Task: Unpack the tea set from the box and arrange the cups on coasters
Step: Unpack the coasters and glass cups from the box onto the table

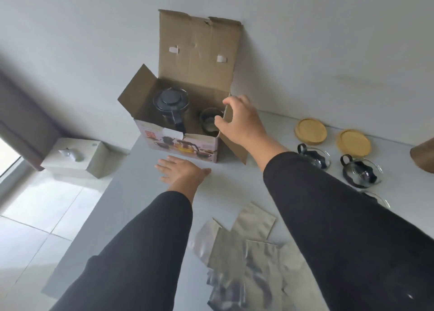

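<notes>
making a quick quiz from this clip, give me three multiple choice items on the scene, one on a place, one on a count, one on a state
1. Where is the teapot?
A. inside the box
B. on a coaster
C. on the floor

2. How many wooden coasters lie on the table?
A. none
B. two
C. five

3. How is the left hand?
A. gripping a cup
B. fingers straight, palm down, near the table in front of the box
C. closed in a fist

Answers:
1. A, its dark lid shows between the open flaps, beside a glass cup in the box.
2. B, one coaster and a second coaster lie beyond the unpacked cups.
3. B, it holds nothing, while the right hand reaches over the box's right edge.
</notes>
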The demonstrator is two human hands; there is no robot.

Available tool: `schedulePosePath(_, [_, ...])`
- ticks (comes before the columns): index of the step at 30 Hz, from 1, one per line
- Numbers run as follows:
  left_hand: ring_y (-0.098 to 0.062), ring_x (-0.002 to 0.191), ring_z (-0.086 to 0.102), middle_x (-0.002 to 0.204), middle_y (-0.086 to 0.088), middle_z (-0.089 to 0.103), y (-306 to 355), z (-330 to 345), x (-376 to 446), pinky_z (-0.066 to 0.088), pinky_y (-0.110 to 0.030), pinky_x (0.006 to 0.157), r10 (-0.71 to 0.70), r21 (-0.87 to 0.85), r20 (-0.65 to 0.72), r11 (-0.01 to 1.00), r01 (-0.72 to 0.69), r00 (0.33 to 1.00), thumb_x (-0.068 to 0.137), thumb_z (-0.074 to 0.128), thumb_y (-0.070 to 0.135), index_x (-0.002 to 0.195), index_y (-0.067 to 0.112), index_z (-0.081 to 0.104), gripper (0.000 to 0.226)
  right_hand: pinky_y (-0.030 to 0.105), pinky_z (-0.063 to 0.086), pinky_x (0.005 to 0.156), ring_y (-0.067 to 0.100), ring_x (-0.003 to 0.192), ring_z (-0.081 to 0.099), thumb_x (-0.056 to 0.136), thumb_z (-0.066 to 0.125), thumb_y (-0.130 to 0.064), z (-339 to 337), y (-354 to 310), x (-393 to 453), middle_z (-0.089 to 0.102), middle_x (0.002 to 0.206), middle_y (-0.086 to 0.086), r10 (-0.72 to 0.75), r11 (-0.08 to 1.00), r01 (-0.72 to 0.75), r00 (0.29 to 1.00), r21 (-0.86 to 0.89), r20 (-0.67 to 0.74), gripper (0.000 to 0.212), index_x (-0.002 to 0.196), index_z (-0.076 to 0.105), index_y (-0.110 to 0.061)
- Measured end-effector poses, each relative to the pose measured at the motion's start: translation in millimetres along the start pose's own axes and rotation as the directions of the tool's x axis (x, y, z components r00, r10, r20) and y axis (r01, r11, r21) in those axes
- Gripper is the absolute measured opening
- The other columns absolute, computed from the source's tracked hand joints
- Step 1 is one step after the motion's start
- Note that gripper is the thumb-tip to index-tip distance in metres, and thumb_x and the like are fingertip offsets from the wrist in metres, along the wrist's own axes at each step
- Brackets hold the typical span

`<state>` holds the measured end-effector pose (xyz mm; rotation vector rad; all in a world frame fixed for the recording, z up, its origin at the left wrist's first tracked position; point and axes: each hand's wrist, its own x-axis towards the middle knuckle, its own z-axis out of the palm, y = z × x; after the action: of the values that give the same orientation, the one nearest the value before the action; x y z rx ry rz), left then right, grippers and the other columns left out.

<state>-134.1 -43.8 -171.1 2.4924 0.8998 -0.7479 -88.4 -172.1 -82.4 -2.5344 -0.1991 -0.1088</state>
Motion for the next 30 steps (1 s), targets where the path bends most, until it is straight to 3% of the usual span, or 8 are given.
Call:
schedulePosePath(3, [-0.040,0.144,-0.015,0.156,-0.023,-0.017,-2,-10,24,0.004,-0.050,0.117,-0.017,0.085,0.077,0.996,0.010,0.997,0.070,0.067,0.066,0.149,0.004,-0.017,0.131,0.039,0.047,0.093,0.025,0.112,0.050,0.082,0.060,-0.030,22,-16,31,0.045,0.128,0.005,0.016,0.989,0.001,0.994,-0.149,0.112,0.048,0.125,0.052,-0.012])
schedulePosePath(8, [-0.045,0.142,-0.015,0.152,-0.028,-0.023,0,-9,39,0.012,-0.052,0.115,-0.038,0.180,0.154,0.984,0.010,0.987,0.072,0.070,0.060,0.146,0.001,-0.024,0.134,0.031,0.042,0.081,0.031,0.110,0.051,0.087,0.062,-0.019,49,-35,67,0.047,0.125,0.014,0.140,0.894,0.016,0.939,-0.448,0.314,0.039,0.120,0.052,-0.002])
schedulePosePath(11, [-0.048,0.141,-0.015,0.151,-0.030,-0.024,6,-12,44,0.013,-0.053,0.115,-0.087,0.216,0.180,0.975,0.047,0.980,0.075,0.069,0.057,0.145,-0.001,-0.025,0.131,0.034,0.046,0.090,0.030,0.115,0.049,0.088,0.060,-0.022,70,-36,82,0.050,0.124,0.017,0.239,0.797,0.033,0.900,-0.603,0.365,0.044,0.125,0.050,0.001])
schedulePosePath(16, [-0.049,0.140,-0.018,0.148,-0.031,-0.029,11,-11,52,0.012,-0.055,0.114,-0.125,0.198,0.219,0.977,0.082,0.968,0.075,0.071,0.053,0.142,-0.002,-0.029,0.131,0.037,0.045,0.094,0.034,0.118,0.046,0.084,0.064,-0.021,94,-32,94,0.045,0.129,0.022,0.396,0.718,-0.092,0.869,-0.690,0.296,0.063,0.134,0.037,0.006])
schedulePosePath(21, [-0.048,0.140,-0.020,0.149,-0.029,-0.030,10,-8,54,0.011,-0.055,0.114,-0.140,0.159,0.213,0.981,0.107,0.967,0.079,0.073,0.037,0.144,0.001,-0.027,0.125,0.039,0.044,0.093,0.036,0.117,0.046,0.082,0.063,-0.022,98,-35,102,0.045,0.130,0.023,0.435,0.701,-0.147,0.864,-0.697,0.255,0.065,0.135,0.037,0.006])
schedulePosePath(26, [-0.048,0.139,-0.021,0.148,-0.030,-0.031,12,-9,55,0.010,-0.056,0.114,-0.138,0.153,0.232,0.983,0.104,0.963,0.078,0.073,0.039,0.143,0.000,-0.028,0.127,0.035,0.044,0.095,0.035,0.116,0.045,0.085,0.063,-0.023,98,-31,101,0.039,0.132,0.024,0.455,0.708,-0.219,0.868,-0.671,0.197,0.062,0.134,0.039,0.007])
schedulePosePath(30, [-0.048,0.139,-0.022,0.147,-0.030,-0.032,12,-9,56,0.009,-0.057,0.114,-0.147,0.139,0.237,0.983,0.116,0.960,0.077,0.075,0.039,0.142,-0.001,-0.029,0.129,0.034,0.043,0.097,0.034,0.117,0.045,0.085,0.065,-0.027,96,-30,96,0.038,0.132,0.023,0.402,0.694,-0.184,0.901,-0.696,0.162,0.060,0.133,0.044,0.003])
